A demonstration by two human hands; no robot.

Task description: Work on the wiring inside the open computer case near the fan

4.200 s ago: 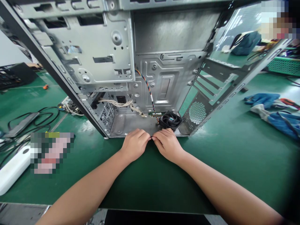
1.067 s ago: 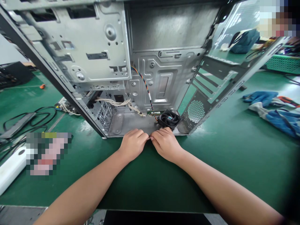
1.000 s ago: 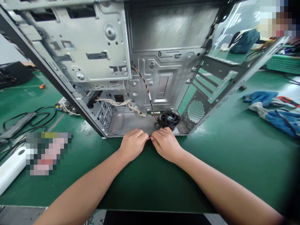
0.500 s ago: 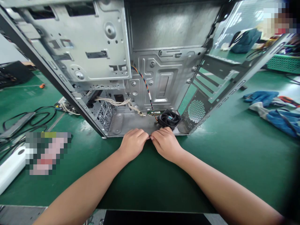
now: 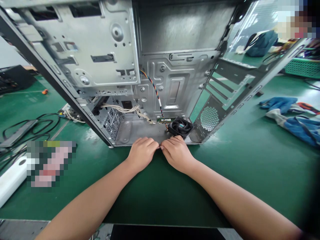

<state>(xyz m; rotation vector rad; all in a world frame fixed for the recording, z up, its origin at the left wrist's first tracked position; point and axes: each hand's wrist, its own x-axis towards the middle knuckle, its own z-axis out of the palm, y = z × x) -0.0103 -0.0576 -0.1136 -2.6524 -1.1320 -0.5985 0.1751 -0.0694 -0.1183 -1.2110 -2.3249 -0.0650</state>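
Observation:
An open metal computer case stands upright on the green table, its open side facing me. My left hand is closed with its curled fingers over the case's lower front edge. Beside it, thumbs nearly touching, my right hand is closed on that same edge. Just behind the right hand a black cooling fan lies on the case floor. A multicoloured cable runs up from it behind the drive cage. A green memory module and pale cables lie further inside. The fingertips are partly hidden.
The green table extends on both sides. Black cables and a white object are at left. Blue-and-grey gloves lie at right, with a green basket behind. A blurred-out person is at the upper right.

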